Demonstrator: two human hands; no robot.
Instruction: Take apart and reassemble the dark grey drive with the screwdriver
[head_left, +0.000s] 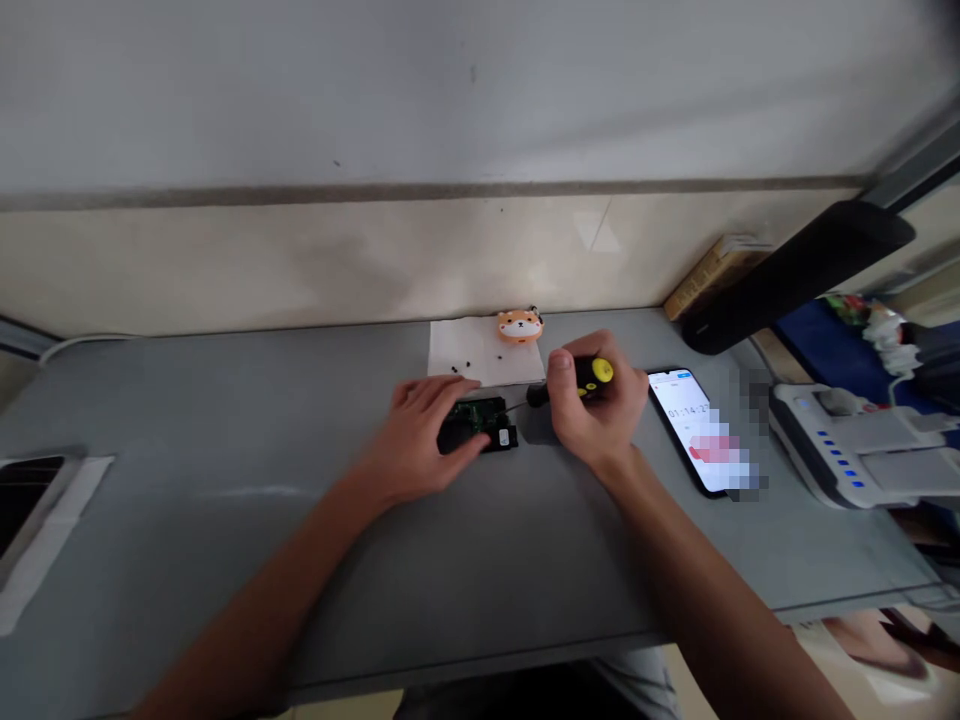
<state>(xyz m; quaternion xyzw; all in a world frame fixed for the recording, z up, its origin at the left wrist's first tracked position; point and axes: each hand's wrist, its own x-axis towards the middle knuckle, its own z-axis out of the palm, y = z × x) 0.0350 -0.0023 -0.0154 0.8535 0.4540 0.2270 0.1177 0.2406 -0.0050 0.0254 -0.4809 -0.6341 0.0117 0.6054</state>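
A small black device with an exposed green circuit board (491,412) lies flat on the grey desk. My left hand (427,435) is wrapped around its left end, fingers along the far side and thumb along the near side. In my right hand (600,410) is a black and yellow screwdriver (583,378), gripped by its handle. Its thin shaft points left and its tip meets the board's right part; whether it sits on a screw is too small to tell. Just beyond the device, several tiny dark screws (461,367) rest on a white sheet of paper (484,372).
An orange animal-faced case (520,325) sits on the paper's far edge. Right of my right hand lies a lit phone (694,430), then a white power strip (840,445). A black cylinder (795,275) leans by a book (709,275). Another dark device (26,495) lies far left.
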